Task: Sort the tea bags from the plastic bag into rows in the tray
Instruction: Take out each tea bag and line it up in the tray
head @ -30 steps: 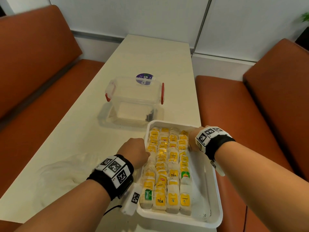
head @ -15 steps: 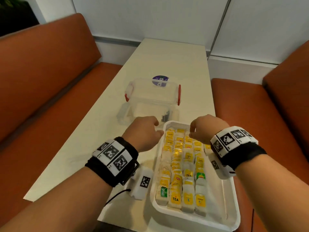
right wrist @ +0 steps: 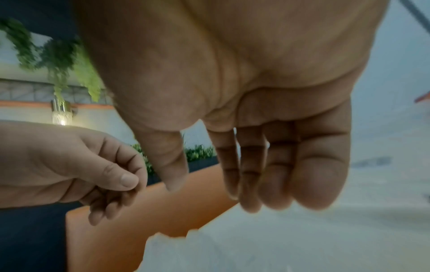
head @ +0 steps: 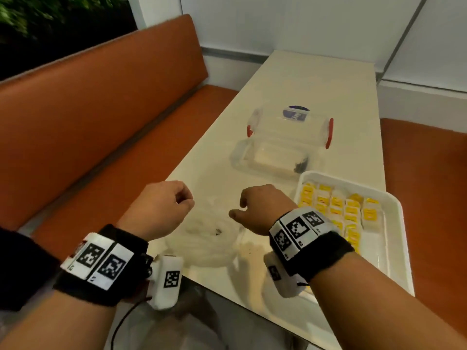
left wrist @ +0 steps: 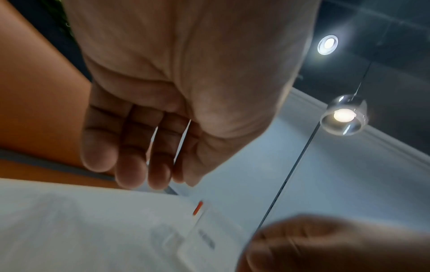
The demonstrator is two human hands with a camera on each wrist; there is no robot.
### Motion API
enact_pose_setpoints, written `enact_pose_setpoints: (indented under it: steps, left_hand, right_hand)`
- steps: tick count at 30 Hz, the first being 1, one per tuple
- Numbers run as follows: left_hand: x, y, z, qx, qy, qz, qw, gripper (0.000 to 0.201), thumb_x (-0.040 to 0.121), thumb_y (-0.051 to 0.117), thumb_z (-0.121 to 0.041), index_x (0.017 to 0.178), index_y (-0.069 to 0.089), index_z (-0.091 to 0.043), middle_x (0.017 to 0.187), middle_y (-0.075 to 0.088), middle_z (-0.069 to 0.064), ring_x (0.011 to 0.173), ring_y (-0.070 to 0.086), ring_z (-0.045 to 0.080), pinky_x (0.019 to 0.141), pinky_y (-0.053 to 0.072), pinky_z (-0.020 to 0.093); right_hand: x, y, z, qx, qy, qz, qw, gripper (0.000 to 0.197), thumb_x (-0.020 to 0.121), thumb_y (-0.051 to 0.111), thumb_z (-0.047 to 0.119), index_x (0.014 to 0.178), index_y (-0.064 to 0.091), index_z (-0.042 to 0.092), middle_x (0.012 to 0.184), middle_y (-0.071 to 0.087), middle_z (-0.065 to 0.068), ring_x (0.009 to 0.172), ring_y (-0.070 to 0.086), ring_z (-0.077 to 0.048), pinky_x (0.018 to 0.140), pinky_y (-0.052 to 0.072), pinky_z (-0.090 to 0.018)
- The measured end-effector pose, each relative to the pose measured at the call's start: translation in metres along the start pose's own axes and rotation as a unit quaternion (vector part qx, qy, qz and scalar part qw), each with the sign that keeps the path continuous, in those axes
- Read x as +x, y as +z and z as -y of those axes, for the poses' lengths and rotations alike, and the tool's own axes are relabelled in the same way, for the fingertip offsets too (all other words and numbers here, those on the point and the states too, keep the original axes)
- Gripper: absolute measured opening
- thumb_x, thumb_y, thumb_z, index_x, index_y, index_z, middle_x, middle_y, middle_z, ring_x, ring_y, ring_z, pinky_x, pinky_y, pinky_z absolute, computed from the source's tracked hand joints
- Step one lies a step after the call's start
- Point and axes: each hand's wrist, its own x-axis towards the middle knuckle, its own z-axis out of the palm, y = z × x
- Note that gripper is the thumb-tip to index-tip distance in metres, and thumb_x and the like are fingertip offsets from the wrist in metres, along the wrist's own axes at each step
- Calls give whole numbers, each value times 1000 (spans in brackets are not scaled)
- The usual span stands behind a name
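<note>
Left hand [head: 161, 205] hovers above the near-left part of the table [head: 316, 79], just left of the plastic bag [head: 212, 238]. Fingers loosely curled, thumb resting on the index finger; the right wrist view shows nothing between them. It holds nothing and does not touch the bag.

The bag lies crumpled and flattened on the table between the two hands, near the front edge. It looks emptied: only a small dark fleck shows inside, though the film is pale against the table and a bag could be missed.

Right hand [head: 262, 210] hangs over the bag's right side, palm down, fingers relaxed and slightly bent, thumb apart. Nothing in it; contact with the film cannot be told from these views.

Tray [head: 394, 248] sits at the right edge of the table, within easy reach of the right hand. Tea bags [head: 338, 205] lie in it in close rows, yellow labels up, filling the left side; the right strip is bare. Judgement: sorting is finished or nearly so; both hands are placed to check or clear the bag.

Clear container [head: 285, 145] with red latches stands behind, untouched.
</note>
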Motion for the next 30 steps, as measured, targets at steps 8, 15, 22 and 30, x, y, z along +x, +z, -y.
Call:
enact_pose_setpoints:
  steps: [8,15,22,30]
  left_hand:
    - [6,74,17,127,111,138,976,38,95,39,-9,124,62,-19,132,55,-2,116,52,16,96,41,25]
    - [17,97,17,184,128,248,942,51,95,41,-18,144,39,-28,157,22,3,133,40,26,107,39,38]
    - [21,94,-3,190,118,216,950,44,92,43,-7,133,53,-18,141,47,8,123,50,26,99,42,33]
    - [60,121,-28,194,57,209,957,33,101,39,-24,130,49,-12,130,58,8,115,57,27,97,46,37]
  right_hand:
    - [41,36,31,-49,16,71,996,9,90,58,19,92,60,10,102,65,-10,87,61,-26,66,43,-28]
    - [20,24,12,51,78,-23,995,21,94,41,7,114,42,7,109,56,-14,81,50,-27,68,38,-31]
    - [19,28,-3,32,79,-19,996,25,92,37,9,111,54,10,110,58,-11,99,54,-26,77,42,-30]
    - [19,35,-7,67,82,-41,994,23,91,39,9,109,54,10,108,57,-12,94,52,-27,72,34,-29]
